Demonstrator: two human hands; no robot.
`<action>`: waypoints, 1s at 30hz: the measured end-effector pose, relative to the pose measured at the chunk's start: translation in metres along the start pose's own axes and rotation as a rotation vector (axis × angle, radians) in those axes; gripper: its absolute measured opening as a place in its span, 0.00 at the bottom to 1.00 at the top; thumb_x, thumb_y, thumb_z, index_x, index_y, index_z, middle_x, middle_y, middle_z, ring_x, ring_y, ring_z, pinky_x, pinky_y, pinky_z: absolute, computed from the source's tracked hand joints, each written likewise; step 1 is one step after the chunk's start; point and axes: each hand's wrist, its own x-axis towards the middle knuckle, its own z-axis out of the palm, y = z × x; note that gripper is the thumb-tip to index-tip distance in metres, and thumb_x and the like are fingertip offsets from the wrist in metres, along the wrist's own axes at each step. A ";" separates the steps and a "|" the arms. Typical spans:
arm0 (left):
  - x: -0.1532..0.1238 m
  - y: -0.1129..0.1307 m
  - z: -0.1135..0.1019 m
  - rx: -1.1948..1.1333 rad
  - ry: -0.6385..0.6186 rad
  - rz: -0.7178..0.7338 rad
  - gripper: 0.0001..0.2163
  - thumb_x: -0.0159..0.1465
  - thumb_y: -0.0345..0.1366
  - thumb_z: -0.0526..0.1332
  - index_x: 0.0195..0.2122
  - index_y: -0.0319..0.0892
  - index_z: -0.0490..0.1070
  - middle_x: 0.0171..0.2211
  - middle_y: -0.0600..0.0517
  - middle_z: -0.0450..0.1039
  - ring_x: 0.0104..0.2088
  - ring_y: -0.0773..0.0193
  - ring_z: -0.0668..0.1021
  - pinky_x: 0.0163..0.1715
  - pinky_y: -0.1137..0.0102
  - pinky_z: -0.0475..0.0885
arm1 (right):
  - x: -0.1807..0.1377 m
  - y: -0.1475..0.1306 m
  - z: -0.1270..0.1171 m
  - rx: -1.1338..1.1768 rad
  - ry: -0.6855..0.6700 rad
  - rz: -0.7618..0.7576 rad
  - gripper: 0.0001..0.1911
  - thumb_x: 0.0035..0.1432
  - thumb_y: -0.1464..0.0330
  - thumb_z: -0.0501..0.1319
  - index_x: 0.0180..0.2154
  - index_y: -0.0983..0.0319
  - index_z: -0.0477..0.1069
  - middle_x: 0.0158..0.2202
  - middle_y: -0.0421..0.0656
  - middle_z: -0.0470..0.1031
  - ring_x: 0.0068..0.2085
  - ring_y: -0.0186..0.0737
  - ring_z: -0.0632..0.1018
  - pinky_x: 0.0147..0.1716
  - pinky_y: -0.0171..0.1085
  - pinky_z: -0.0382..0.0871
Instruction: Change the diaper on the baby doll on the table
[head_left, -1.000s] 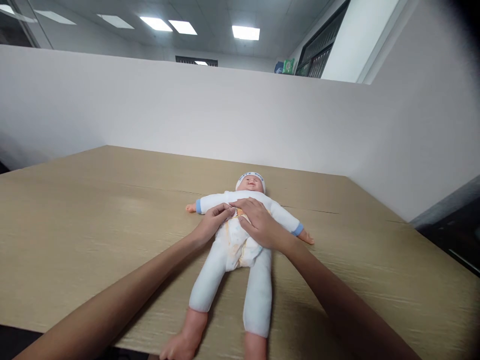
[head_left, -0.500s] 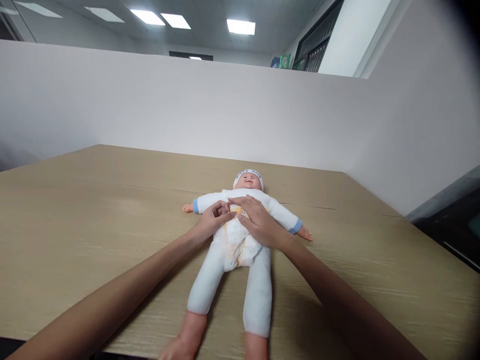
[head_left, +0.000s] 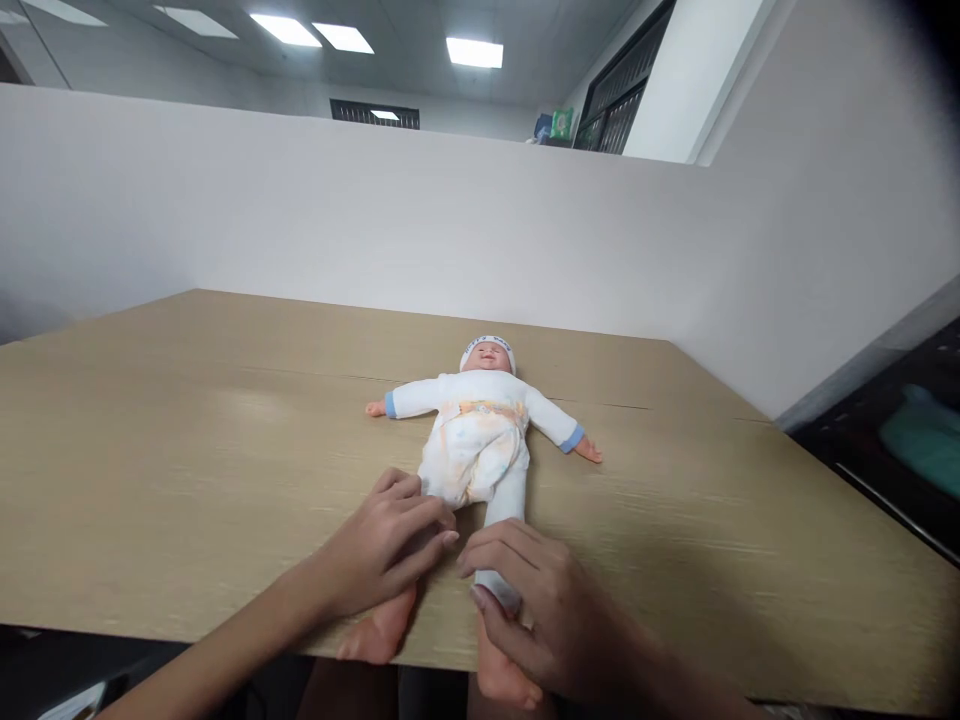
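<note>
A baby doll (head_left: 484, 388) in a white suit with blue cuffs and a white headband lies on its back, arms spread. A white diaper (head_left: 476, 450) with orange and pastel prints is wrapped around its hips, over the suit. My left hand (head_left: 394, 535) rests over the doll's leg on the left, its fingers loosely bent and hiding most of that leg. Over the other leg is my right hand (head_left: 540, 600), thumb and fingers apart with the white trouser leg showing between them. Whether either palm presses on the legs cannot be seen.
The doll lies on a wood-coloured table (head_left: 225, 450), its feet near the front edge. A white partition wall (head_left: 375, 220) stands behind. At the right is a dark area with a green cloth-like item (head_left: 922, 440). My legs show below the table edge.
Both hands have left the diaper's waistband and come down toward me to the doll's legs. The diaper's front is now uncovered. The view has tilted slightly downward.
</note>
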 end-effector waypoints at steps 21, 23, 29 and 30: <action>0.023 -0.009 0.028 0.212 0.176 -0.229 0.17 0.73 0.49 0.58 0.30 0.44 0.67 0.28 0.53 0.72 0.34 0.57 0.75 0.45 0.62 0.60 | 0.004 0.053 0.010 -0.291 0.131 0.435 0.11 0.64 0.61 0.68 0.45 0.59 0.75 0.40 0.44 0.74 0.42 0.48 0.77 0.43 0.44 0.71; 0.023 -0.007 0.025 0.161 0.184 -0.176 0.14 0.73 0.46 0.58 0.34 0.44 0.70 0.38 0.51 0.76 0.41 0.56 0.76 0.47 0.62 0.61 | 0.004 0.054 0.016 -0.323 0.146 0.417 0.09 0.65 0.61 0.67 0.43 0.59 0.75 0.45 0.47 0.73 0.47 0.50 0.76 0.46 0.46 0.71; 0.021 -0.005 0.022 0.061 0.209 -0.145 0.11 0.74 0.44 0.57 0.39 0.44 0.71 0.47 0.49 0.75 0.50 0.54 0.76 0.51 0.62 0.61 | 0.006 0.050 0.022 -0.259 0.186 0.359 0.09 0.66 0.66 0.64 0.47 0.60 0.71 0.54 0.50 0.73 0.55 0.52 0.75 0.54 0.48 0.69; 0.020 -0.006 0.022 0.054 0.209 -0.158 0.12 0.74 0.45 0.57 0.37 0.44 0.70 0.43 0.50 0.75 0.47 0.54 0.76 0.50 0.62 0.62 | 0.008 0.049 0.022 -0.248 0.178 0.357 0.09 0.66 0.66 0.64 0.47 0.59 0.70 0.54 0.50 0.75 0.54 0.53 0.75 0.53 0.48 0.69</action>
